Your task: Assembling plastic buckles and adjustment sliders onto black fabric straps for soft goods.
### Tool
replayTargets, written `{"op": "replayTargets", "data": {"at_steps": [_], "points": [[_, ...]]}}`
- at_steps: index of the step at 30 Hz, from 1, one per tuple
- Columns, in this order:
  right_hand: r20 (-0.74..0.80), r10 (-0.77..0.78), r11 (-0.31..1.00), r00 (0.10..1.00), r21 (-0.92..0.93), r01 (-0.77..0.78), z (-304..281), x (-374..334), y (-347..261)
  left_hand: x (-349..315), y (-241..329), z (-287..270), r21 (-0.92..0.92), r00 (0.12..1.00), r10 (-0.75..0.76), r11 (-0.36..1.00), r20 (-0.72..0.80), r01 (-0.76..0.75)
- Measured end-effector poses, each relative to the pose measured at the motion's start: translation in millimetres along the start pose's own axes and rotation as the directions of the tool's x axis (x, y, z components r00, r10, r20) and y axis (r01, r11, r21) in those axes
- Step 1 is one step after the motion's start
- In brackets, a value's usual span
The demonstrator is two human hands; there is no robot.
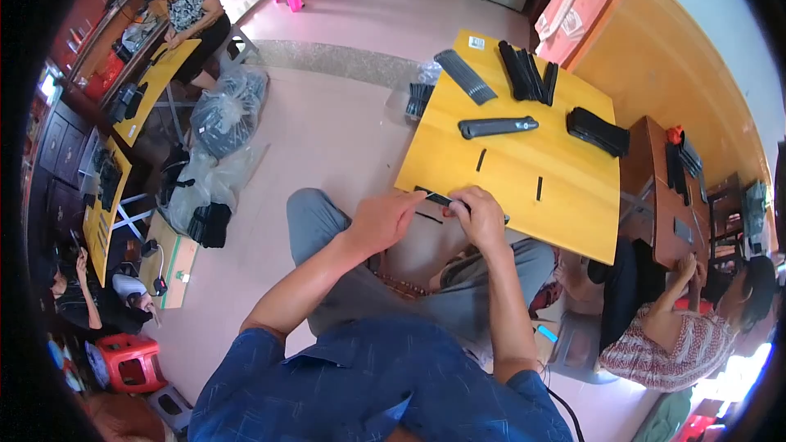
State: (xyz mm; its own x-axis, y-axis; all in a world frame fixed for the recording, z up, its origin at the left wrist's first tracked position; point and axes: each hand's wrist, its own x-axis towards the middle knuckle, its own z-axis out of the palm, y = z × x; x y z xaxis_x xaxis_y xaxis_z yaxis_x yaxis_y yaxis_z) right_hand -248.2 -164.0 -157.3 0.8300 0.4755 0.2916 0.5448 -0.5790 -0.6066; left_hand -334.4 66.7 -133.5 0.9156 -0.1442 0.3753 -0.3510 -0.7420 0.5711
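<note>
Over the near edge of the yellow table (573, 217), both my hands are at a slim black strip (439, 198). My right hand (481, 214) is closed around its right part, thumb on top. At its left end, my left hand (385, 217) is closed in a pinch; whether it grips the strip itself or some small piece there is too small to tell. Farther up the table lie a long black case-like piece (498, 127), a fan of thin dark strips (467, 77), a bundle of black sleeves (524, 74) and a black stack (598, 132). Two short black pieces (481, 160) lie closer.
A clear bag of black items (420, 101) is by the table's left edge. Filled plastic bags (229, 119) lie on the floor to the left. People sit working at the left and at a brown table (667, 217) on the right. A red stool (131, 363) stands lower left.
</note>
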Motion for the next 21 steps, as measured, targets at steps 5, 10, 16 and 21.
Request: {"op": "replayTargets", "data": {"at_steps": [5, 10, 16, 21], "points": [[-0.002, 0.031, 0.999, 1.000, 0.005, -0.031, 5, -7, 0, -4, 3, 17, 0.053, 1.000, 0.014, 0.998, 0.006, -0.014], [-0.024, 0.022, 1.000, 0.999, 0.014, -0.022, 7, -11, -2, -4, 10, 24, 0.109, 0.994, -0.029, 0.994, 0.102, 0.017], [-0.051, -0.019, 1.000, 0.999, -0.003, 0.019, 6, -11, -3, -3, 10, 30, 0.157, 0.994, -0.012, 0.988, 0.110, -0.005], [-0.054, -0.044, 0.999, 0.998, 0.011, 0.045, 6, -6, -3, 1, 11, 28, 0.201, 0.988, -0.046, 0.980, 0.149, 0.015]]}}
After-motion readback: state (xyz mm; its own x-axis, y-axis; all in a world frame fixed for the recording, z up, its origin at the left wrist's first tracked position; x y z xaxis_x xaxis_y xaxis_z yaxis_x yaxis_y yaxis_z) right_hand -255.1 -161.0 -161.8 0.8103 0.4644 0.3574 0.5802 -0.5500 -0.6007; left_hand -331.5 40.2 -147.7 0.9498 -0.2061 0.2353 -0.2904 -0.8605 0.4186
